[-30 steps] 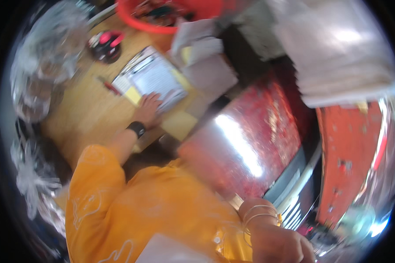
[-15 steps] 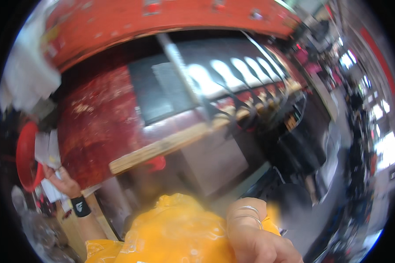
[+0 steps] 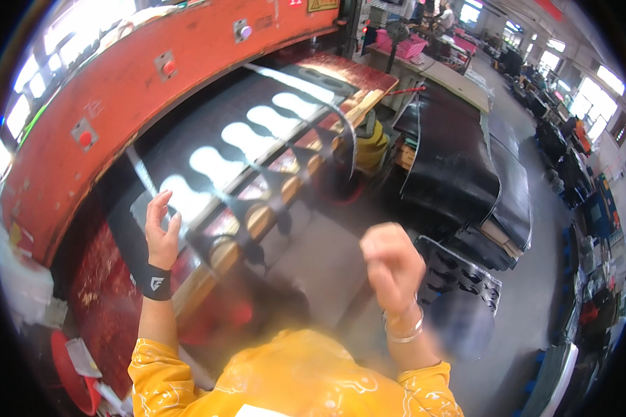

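While the left hand [image 3: 161, 233] hovers with fingers spread over the near end of the black sheet [image 3: 257, 146] on the red press's [image 3: 125, 90] bed, nothing is in its grip — the right hand [image 3: 391, 263], blurred, looks loosely curled and empty. Judging by this, lifting the punched sheet comes next — it calls for pinching its near edge.

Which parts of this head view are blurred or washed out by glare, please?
In the head view, the right hand is smeared by motion blur, the yellow sleeves at the bottom are soft, and the left hand is fairly sharp. White glare washes out the shoe-sole-shaped holes in the black sheet. Straight edges of the red machine bow toward the rim.
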A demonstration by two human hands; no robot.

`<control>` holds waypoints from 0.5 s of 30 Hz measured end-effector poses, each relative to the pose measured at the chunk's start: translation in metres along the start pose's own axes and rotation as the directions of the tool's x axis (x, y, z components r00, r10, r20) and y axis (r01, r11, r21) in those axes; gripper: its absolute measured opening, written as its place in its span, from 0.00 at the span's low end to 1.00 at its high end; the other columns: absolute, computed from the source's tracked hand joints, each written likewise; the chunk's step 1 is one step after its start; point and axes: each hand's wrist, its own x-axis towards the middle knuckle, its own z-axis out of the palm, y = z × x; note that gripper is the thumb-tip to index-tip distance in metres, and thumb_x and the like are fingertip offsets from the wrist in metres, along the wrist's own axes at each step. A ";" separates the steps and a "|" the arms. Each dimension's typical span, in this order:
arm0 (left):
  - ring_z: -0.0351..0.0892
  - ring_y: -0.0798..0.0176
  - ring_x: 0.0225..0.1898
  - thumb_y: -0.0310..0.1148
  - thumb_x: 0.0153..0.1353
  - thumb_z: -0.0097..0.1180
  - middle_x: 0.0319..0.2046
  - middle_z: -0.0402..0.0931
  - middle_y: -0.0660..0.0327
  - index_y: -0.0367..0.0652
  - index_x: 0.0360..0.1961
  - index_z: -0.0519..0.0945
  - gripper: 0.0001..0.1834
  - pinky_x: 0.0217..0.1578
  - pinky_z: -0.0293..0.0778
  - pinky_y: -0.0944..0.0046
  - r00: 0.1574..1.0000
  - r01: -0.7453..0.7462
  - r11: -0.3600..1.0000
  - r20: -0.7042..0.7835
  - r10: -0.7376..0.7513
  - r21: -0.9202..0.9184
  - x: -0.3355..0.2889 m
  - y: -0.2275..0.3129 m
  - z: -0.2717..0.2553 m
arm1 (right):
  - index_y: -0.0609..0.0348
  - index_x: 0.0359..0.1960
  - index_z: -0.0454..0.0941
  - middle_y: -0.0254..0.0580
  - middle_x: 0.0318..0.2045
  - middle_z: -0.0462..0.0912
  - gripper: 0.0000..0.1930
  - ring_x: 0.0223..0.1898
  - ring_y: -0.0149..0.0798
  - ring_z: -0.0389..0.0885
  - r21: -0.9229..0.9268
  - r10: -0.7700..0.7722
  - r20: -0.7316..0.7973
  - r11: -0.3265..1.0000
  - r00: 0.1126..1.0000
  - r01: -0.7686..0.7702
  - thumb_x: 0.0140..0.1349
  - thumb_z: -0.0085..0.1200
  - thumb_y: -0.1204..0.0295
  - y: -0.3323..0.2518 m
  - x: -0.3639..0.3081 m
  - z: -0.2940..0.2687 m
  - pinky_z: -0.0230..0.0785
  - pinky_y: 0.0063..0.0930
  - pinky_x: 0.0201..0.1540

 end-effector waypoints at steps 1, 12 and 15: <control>0.67 0.59 0.60 0.24 0.54 0.54 0.57 0.69 0.58 0.41 0.56 0.71 0.25 0.60 0.61 0.59 1.000 -0.007 1.000 0.030 0.007 -0.011 0.017 -0.001 0.012 | 0.61 0.34 0.78 0.41 0.34 0.79 0.07 0.35 0.40 0.78 0.017 0.256 -0.042 0.967 0.966 -0.255 0.53 0.59 0.75 0.029 0.013 -0.001 0.70 0.29 0.43; 0.77 0.60 0.49 0.25 0.56 0.58 0.50 0.74 0.55 0.39 0.58 0.71 0.26 0.49 0.72 0.62 0.943 -0.002 0.955 0.317 0.101 -0.298 0.241 -0.031 0.175 | 0.60 0.55 0.71 0.56 0.50 0.77 0.26 0.57 0.53 0.72 -0.635 0.456 -0.042 0.675 0.889 -0.376 0.56 0.59 0.62 0.329 0.235 -0.002 0.63 0.39 0.61; 0.77 0.59 0.50 0.33 0.58 0.60 0.54 0.72 0.49 0.35 0.61 0.68 0.30 0.50 0.73 0.62 0.917 0.136 0.970 0.396 -0.046 -0.203 0.293 -0.055 0.239 | 0.65 0.54 0.72 0.60 0.47 0.78 0.27 0.50 0.55 0.77 -0.636 0.581 0.030 0.639 0.813 -0.433 0.56 0.58 0.60 0.371 0.250 0.004 0.69 0.43 0.54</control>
